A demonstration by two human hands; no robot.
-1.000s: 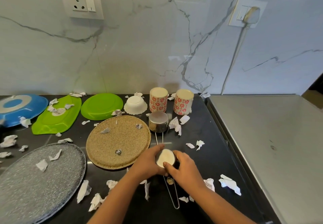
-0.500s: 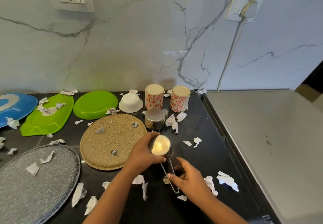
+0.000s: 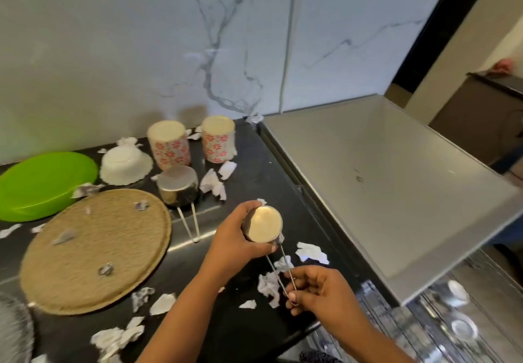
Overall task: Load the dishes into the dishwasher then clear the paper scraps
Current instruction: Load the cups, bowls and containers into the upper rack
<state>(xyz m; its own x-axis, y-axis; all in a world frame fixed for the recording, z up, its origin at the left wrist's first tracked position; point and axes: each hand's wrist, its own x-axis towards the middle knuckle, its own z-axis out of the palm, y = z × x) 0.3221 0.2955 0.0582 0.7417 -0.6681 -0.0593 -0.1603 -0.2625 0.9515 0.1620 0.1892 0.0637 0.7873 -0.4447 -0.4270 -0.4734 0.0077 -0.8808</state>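
My left hand [image 3: 236, 242] grips the bowl of a small steel measuring cup [image 3: 263, 227], lifted off the black counter [image 3: 249, 323] with its round base facing me. My right hand [image 3: 317, 289] pinches the end of the cup's wire handle [image 3: 285, 269]. A second steel measuring cup [image 3: 177, 184] lies upside down on the counter behind. Torn paper scraps [image 3: 268, 286] lie scattered under and around my hands. The open dishwasher's rack [image 3: 441, 317] shows at the lower right, with steel pieces in it.
Two floral cups [image 3: 169, 147] and a white bowl [image 3: 124, 166] stand upside down by the marble wall. A green plate [image 3: 42, 184], a woven round mat [image 3: 93, 249] and a grey platter edge [image 3: 11, 331] lie left. A steel appliance top [image 3: 382, 181] fills the right.
Both hands held the cup on the counter; my left hand then raised it while my right slid down to the handle's end. The view has swung right, toward the dishwasher.
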